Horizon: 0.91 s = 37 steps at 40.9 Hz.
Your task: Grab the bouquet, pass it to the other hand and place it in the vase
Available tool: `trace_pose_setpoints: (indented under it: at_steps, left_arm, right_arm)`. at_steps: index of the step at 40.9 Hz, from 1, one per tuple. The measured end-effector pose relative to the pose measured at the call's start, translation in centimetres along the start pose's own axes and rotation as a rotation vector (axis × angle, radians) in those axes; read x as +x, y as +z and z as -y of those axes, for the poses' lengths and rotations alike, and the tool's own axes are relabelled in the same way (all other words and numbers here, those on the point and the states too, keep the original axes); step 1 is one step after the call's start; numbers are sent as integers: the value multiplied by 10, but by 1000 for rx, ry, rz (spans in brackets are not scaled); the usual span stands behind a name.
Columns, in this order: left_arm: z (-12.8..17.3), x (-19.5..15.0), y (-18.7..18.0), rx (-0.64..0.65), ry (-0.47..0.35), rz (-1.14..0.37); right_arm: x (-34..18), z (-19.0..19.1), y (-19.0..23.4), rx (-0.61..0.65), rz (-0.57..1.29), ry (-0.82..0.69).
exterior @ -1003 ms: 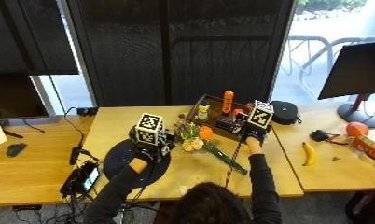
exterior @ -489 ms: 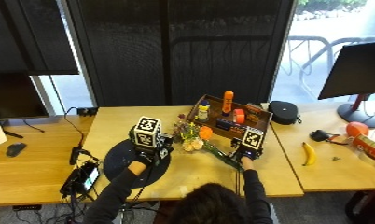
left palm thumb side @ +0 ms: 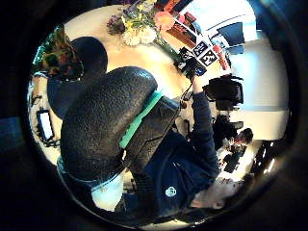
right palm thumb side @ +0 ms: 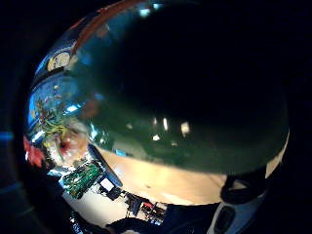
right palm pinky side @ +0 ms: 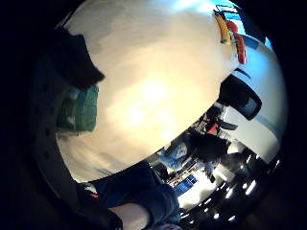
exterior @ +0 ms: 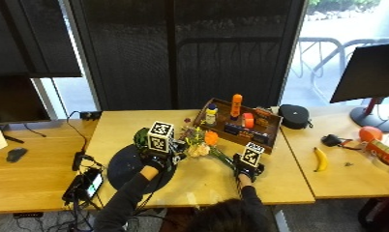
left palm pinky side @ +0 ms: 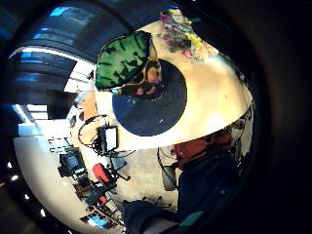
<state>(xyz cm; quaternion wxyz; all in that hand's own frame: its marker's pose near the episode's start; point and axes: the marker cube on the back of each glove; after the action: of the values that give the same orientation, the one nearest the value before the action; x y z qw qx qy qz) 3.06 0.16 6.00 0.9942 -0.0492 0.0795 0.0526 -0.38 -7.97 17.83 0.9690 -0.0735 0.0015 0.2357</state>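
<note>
Since 1 second ago the right hand [exterior: 247, 169] has been brought down from above the wooden tray [exterior: 270, 136] to the lower stems of the bouquet [exterior: 206, 143], which has stayed lying on the table [exterior: 207, 181] with its blooms towards the vase [exterior: 141, 138]. The stems fill the right thumb side palm view as a dark green mass [right palm thumb side: 195, 92], so they are close against that palm, but whether the fingers are curled round them cannot be told. The flower heads, orange, cream and purple, are seen just beside the left hand [exterior: 159, 155], apart from the vase. The green patterned vase [left palm pinky side: 127, 66] stands upright on a round black mat [exterior: 131, 169]; nothing can be seen inside it. The left hand is held over the mat's edge near the vase, with a thumb [left palm thumb side: 108, 125] arched across its palm view and nothing held in it. In the tray are an orange bottle [exterior: 235, 105], a white bottle with a blue cap [exterior: 211, 114] and an orange roll [exterior: 248, 120]. On the neighbouring table lie 1 banana [exterior: 320, 159] and a black pouch [exterior: 294, 116].
</note>
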Motion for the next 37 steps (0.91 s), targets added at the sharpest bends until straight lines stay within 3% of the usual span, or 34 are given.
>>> trace_pose_setpoints:
  at_steps: [5, 13, 19, 26, 30, 32, 37]
  left_arm:
    - [1, 3, 1, -10, -1, 17]
    - [-3, -1, 0, -22, 2, 24]
    - [-2, -5, -3, -52, 3, -57]
    - [13, 1, -8, -60, 35, -318]
    - [24, 10, -15, -32, 51, -498]
    - [30, 16, -19, -26, 59, -594]
    - [43, 33, -32, -8, 65, -851]
  right_arm:
    - [-1, 3, 2, 41, 48, 14]
    - [0, -3, 18, -34, 205, 22]
    - [-12, 6, -11, 230, 478, -82]
    - [-28, -12, -64, 341, 780, -245]
    - [-44, -14, -91, 493, 953, -468]
    - [-50, -17, -96, 458, 1016, -501]
    - [-65, -35, -98, 218, 1163, -415]
